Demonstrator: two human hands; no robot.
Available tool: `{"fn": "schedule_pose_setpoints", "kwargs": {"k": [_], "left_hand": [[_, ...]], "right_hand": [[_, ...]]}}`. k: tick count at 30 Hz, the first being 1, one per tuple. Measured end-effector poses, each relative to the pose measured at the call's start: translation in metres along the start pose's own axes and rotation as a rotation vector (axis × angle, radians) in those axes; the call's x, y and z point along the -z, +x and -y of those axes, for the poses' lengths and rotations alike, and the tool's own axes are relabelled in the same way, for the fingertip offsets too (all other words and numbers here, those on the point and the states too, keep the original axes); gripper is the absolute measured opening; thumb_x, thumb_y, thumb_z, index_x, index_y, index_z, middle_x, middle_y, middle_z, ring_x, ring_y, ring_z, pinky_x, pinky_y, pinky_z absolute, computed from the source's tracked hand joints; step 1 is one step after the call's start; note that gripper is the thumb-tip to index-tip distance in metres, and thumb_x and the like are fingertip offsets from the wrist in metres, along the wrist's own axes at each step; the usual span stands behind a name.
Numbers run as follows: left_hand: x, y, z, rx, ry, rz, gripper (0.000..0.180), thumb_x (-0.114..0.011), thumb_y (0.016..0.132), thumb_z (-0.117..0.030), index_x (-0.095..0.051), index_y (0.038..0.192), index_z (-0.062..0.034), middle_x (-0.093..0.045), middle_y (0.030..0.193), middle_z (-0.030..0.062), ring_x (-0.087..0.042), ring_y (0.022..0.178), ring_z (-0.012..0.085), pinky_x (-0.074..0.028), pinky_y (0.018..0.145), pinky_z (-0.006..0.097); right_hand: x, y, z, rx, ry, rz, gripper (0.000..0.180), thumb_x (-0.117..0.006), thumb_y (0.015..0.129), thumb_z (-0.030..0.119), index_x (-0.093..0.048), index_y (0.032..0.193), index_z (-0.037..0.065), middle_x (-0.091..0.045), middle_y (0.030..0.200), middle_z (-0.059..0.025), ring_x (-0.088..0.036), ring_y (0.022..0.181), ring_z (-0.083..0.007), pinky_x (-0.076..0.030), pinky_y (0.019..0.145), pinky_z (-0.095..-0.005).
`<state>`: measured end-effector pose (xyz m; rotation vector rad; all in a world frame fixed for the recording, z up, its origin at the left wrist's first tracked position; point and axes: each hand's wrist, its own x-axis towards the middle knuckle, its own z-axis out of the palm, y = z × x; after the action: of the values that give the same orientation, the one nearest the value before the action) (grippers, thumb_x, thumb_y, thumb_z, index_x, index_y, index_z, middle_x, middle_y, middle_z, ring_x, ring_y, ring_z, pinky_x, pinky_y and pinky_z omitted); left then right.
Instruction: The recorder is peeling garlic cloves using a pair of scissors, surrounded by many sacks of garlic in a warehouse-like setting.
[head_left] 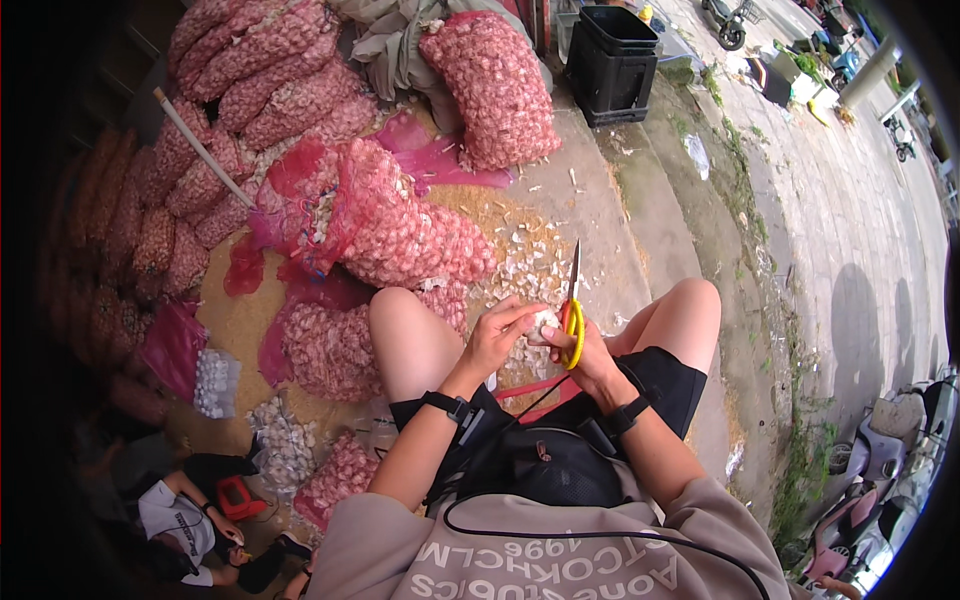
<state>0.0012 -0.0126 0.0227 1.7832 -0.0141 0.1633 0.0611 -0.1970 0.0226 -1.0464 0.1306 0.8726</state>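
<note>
A white garlic bulb [541, 325] is between my two hands, above the gap between my knees. My left hand [490, 338] is closed at the bulb's left side, thumb and fingertips against it. My right hand [594, 360] holds scissors [574, 332] with yellow handles, and the right thumb also presses on the bulb. The scissors' blades point up and away from me. Below the hands, loose garlic skins and stem bits [530, 260] lie scattered on the ground.
Pink mesh sacks of garlic [410, 235] stand close in front, with more stacked [270, 90] at the far left. A black bin [612, 65] stands beyond. A pale pole [205, 150] leans among the sacks. At lower left sits another person [180, 530] near bagged white bulbs [283, 440]. Scooters [870, 460] are at right.
</note>
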Motion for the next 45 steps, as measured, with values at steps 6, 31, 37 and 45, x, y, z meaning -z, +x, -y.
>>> {"fn": "schedule_pose_setpoints", "kwargs": {"k": [6,31,37,45], "left_hand": [[-0.001,-0.003,0.014,0.220,-0.237,-0.025,0.032,-0.060,0.103,-0.022,-0.070,0.125,-0.0011,-0.058,0.094,0.0020,-0.055,0.086,0.0115,-0.045,0.077,0.026],[-0.015,-0.008,0.009,0.085,-0.090,-0.140,0.028,-0.062,0.100,-0.012,-0.071,0.125,-0.0020,-0.056,0.085,0.0022,-0.054,0.075,0.0103,-0.045,0.066,0.025],[-0.001,-0.002,0.009,0.144,-0.044,-0.084,0.026,-0.066,0.097,-0.013,-0.072,0.120,-0.0011,-0.060,0.090,0.0019,-0.057,0.079,0.0093,-0.047,0.068,0.024],[0.007,-0.003,0.007,-0.043,0.098,-0.073,0.019,-0.073,0.089,-0.003,-0.073,0.108,-0.0006,-0.065,0.092,0.0043,-0.061,0.078,0.0094,-0.048,0.067,0.024]], "right_hand": [[-0.004,0.003,0.002,-0.054,0.027,0.007,0.032,-0.077,0.091,0.015,-0.060,0.116,0.005,-0.070,0.098,-0.0050,-0.072,0.084,-0.0151,-0.050,0.057,-0.0224],[0.000,0.008,-0.007,0.095,-0.107,-0.069,0.029,-0.082,0.085,0.009,-0.060,0.103,0.003,-0.069,0.081,-0.0041,-0.071,0.066,-0.0146,-0.049,0.048,-0.0224],[0.004,0.010,-0.007,0.007,-0.078,-0.017,0.029,-0.077,0.091,0.017,-0.062,0.112,0.003,-0.071,0.089,-0.0047,-0.072,0.074,-0.0148,-0.049,0.050,-0.0217],[0.004,0.009,-0.004,-0.036,-0.046,0.052,0.025,-0.075,0.093,0.016,-0.060,0.109,0.005,-0.069,0.092,-0.0038,-0.074,0.082,-0.0174,-0.049,0.052,-0.0220]]}}
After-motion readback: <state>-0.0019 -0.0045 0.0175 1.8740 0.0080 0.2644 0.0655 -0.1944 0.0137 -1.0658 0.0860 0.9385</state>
